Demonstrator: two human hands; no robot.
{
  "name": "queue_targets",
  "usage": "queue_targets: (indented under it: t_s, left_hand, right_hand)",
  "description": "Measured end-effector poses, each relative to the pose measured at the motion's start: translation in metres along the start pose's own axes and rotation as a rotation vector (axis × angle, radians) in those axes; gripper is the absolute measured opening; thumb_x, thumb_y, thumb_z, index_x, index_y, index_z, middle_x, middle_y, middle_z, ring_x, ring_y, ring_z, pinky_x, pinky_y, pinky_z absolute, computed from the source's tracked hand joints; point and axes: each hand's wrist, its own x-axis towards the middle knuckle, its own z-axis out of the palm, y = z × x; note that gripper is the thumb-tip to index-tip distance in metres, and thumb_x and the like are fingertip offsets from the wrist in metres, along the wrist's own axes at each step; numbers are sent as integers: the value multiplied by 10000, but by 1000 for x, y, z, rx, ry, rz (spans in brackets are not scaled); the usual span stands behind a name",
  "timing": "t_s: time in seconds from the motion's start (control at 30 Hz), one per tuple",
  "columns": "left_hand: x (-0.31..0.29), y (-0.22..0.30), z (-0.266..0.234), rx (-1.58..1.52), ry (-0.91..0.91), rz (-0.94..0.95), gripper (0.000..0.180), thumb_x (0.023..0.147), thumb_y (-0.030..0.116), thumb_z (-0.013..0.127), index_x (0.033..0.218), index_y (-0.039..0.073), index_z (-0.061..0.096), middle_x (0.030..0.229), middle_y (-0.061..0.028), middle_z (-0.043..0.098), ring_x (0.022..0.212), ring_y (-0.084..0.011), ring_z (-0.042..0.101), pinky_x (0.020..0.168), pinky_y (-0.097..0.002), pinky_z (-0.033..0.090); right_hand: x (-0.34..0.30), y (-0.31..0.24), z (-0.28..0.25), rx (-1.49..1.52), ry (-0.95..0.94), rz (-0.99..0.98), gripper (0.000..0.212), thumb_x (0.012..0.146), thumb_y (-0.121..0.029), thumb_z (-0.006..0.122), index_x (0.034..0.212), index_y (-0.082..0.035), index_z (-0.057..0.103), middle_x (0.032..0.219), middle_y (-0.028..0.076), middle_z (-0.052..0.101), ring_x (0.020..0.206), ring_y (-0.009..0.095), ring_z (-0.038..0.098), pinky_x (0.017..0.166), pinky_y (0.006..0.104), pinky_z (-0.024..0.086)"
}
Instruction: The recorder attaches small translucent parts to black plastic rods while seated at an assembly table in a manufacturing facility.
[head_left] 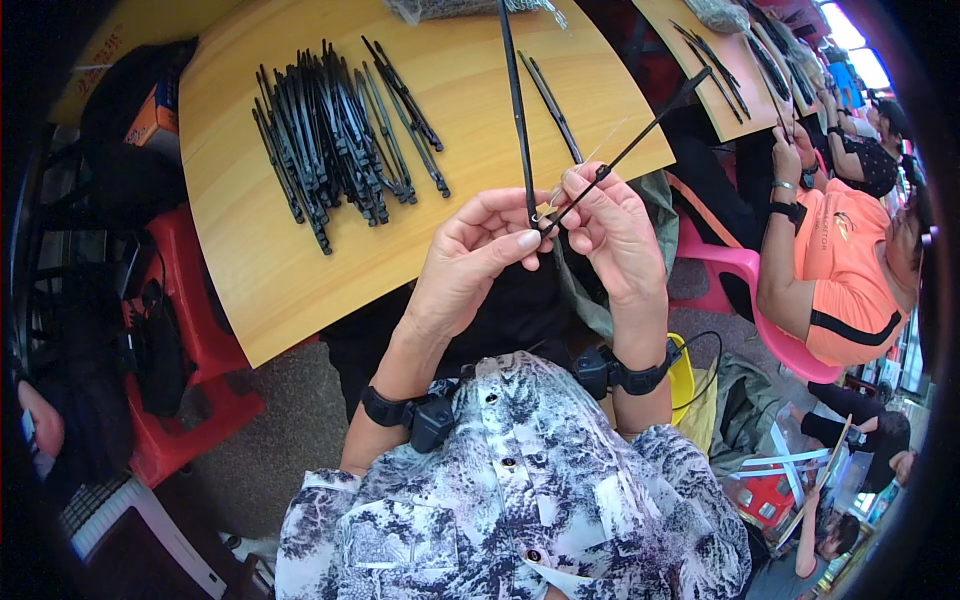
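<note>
Above the near table edge, my two hands meet around the joined lower ends of two thin black rods that look like umbrella ribs. One rib [517, 100] points away from me; the other rib [650, 125] slants up to the right. My left hand [465, 265] is closed, pinching the ribs' meeting end between thumb and fingers. My right hand [618, 235] is closed too, its thumb and forefinger on a fine pale wire or thread [612, 137] by the slanted rib. Fingers partly hide the joint. Left of them lies a pile of black ribs [325, 140] on the table.
The yellow wooden table [270, 325] carries two loose ribs [552, 108] and a clear plastic bag [450, 8] at its far side. A red stool [190, 310] stands left. On the right, a person in an orange shirt [840, 250] sits on a pink chair [735, 265] at another table.
</note>
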Motion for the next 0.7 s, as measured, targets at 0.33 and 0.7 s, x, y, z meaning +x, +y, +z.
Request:
queue_targets:
  t_s: [0.33, 0.7]
  left_hand:
    - [0, 2, 3, -182, -24, -34, 245, 828, 49, 567, 1066, 12, 523, 908, -78, 598, 783, -130, 572, 635, -218, 455]
    - [6, -4, 10, 219, 236, -47, 154, 827, 128, 604, 945, 41, 560, 815, -44, 602, 683, -94, 554, 552, -187, 398]
  right_hand:
    - [1, -1, 5, 120, -61, 88, 115, 863, -152, 569, 889, -51, 519, 776, 45, 594, 605, 45, 537, 435, 145, 430]
    - [-3, -6, 3, -182, 108, -127, 201, 875, -183, 553, 966, -6, 575, 797, 59, 616, 612, 48, 549, 440, 154, 456]
